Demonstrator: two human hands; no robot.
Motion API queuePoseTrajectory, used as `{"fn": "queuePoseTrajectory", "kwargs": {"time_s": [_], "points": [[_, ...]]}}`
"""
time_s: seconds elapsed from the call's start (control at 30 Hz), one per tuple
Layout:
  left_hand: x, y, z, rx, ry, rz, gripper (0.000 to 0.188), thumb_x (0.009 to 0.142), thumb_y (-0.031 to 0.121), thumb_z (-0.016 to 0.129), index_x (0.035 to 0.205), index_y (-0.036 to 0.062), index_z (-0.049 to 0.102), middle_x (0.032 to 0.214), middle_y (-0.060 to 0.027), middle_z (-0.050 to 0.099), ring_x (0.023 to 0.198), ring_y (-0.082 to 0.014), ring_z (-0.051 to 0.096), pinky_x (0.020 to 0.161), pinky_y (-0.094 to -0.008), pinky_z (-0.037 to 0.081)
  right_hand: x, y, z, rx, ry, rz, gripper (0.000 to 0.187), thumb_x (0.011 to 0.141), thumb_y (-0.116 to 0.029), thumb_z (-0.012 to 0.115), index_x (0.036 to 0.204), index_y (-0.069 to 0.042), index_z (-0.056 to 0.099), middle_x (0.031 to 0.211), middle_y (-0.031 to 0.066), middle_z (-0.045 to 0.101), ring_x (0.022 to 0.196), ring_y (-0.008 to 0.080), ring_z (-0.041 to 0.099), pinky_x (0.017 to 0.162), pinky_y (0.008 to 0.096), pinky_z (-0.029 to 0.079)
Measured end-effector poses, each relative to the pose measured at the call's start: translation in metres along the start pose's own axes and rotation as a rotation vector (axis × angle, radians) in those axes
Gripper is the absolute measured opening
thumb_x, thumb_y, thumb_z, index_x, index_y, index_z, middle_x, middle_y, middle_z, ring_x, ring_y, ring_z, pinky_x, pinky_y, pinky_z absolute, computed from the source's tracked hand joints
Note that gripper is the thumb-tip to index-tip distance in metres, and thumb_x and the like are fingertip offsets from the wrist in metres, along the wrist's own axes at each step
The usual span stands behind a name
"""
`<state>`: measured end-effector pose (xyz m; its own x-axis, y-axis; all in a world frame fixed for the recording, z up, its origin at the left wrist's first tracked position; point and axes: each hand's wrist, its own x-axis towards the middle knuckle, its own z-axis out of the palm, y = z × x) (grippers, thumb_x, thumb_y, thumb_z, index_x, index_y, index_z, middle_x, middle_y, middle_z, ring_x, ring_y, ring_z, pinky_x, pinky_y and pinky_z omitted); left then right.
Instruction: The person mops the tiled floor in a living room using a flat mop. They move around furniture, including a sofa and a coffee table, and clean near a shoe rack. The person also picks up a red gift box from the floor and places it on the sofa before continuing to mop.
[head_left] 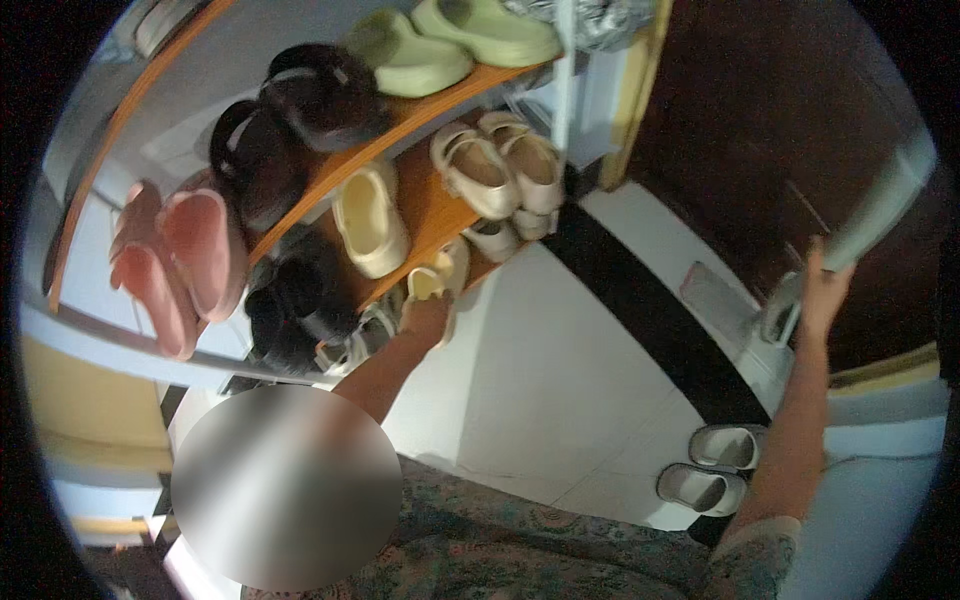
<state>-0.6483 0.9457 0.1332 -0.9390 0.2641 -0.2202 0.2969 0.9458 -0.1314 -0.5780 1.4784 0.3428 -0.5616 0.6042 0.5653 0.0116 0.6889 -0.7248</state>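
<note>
My left hand (428,318) is closed on a pale yellow clog (455,270) beside the lower part of the shoe rack. Its matching yellow clog (370,225) rests on the wooden shelf just above. Out to the right, my raised right hand (826,295) is closed around a long, pale, smooth object (885,205) in front of the dark brown door (745,110). Blur and dim light hide what kind of object it is. Some of my left fingers are hidden by the clog.
The wooden shoe rack (415,195) carries pink clogs (205,250), black sandals (325,95), light green clogs (490,35) and beige strapped shoes (475,175). White slippers (700,487) lie on the tiled floor (540,370) near my right arm. A blurred oval covers the lower left.
</note>
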Motion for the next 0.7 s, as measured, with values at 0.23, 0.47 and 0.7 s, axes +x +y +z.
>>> {"fn": "queuePoseTrajectory", "kwargs": {"time_s": [0.23, 0.47, 0.7], "points": [[0.082, 0.016, 0.011, -0.206, 0.212, 0.084, 0.027, 0.079, 0.024, 0.054, 0.103, 0.0104, 0.055, 0.085, -0.0149, 0.063, 0.077, -0.0293, 0.063, 0.064, -0.0413, 0.051, -0.029, -0.031, 0.016, -0.059, -0.149, 0.118, 0.057, 0.086, -0.032, 0.057, 0.129, -0.003, 0.032, 0.114, 0.02, 0.051, 0.101, 0.0301, 0.052, 0.085, 0.0382, 0.041], [-0.014, 0.063, -0.108, -0.246, 0.311, 0.368, 0.023, 0.081, 0.02, 0.054, 0.102, 0.0093, 0.056, 0.107, -0.0131, 0.056, 0.086, -0.0307, 0.06, 0.069, -0.041, 0.051, -0.094, -0.037, 0.046, -0.168, -0.373, -0.065, 0.049, 0.076, -0.005, 0.064, 0.118, -0.004, 0.039, 0.118, 0.0177, 0.045, 0.107, 0.0329, 0.048, 0.088, 0.0403, 0.04], [-0.052, -0.033, -0.194, -0.17, 0.846, -0.119, 0.024, 0.077, 0.019, 0.06, 0.095, 0.0051, 0.052, 0.094, -0.0148, 0.055, 0.07, -0.0304, 0.061, 0.058, -0.0382, 0.05, -0.114, -0.05, 0.057, -0.287, -0.459, -0.152, 0.055, 0.071, -0.002, 0.066, 0.119, -0.004, 0.04, 0.117, 0.0176, 0.043, 0.11, 0.035, 0.044, 0.089, 0.0408, 0.039]]}}
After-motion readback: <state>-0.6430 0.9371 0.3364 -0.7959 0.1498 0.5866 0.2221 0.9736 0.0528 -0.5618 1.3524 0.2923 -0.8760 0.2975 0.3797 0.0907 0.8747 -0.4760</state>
